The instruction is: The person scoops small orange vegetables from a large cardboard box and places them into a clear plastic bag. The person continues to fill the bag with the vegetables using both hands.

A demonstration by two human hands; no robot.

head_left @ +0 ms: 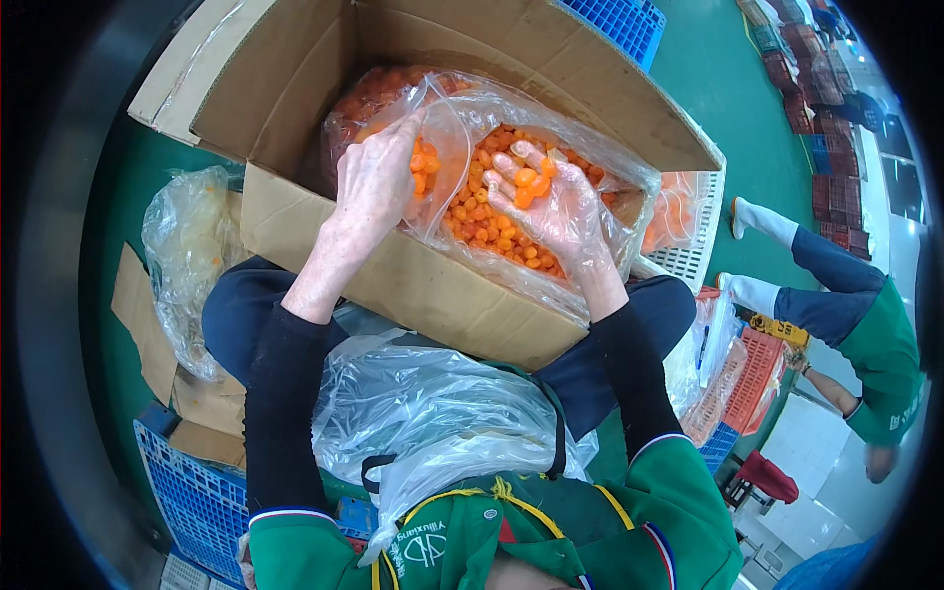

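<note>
My left hand (379, 172) pinches the rim of a small clear plastic bag (450, 147), which has some small orange fruits (424, 169) inside. Beside it, my right hand (568, 214) is turned palm up with its fingers curled, and several small orange fruits (532, 185) lie in it. Both hands are over an open cardboard box (413, 285) in front of my lap. A large clear liner bag (634, 192) in the box holds a heap of loose orange fruits (487, 224). Redder fruit under plastic (379, 93) fills the box's far left.
A white plastic crate (693, 236) with bagged fruit stands right of the box. Crumpled plastic (187, 265) and cardboard pieces (143, 324) lie at left, near a blue crate (197, 501). Another person (865, 324) bends at far right, by a red crate (755, 369).
</note>
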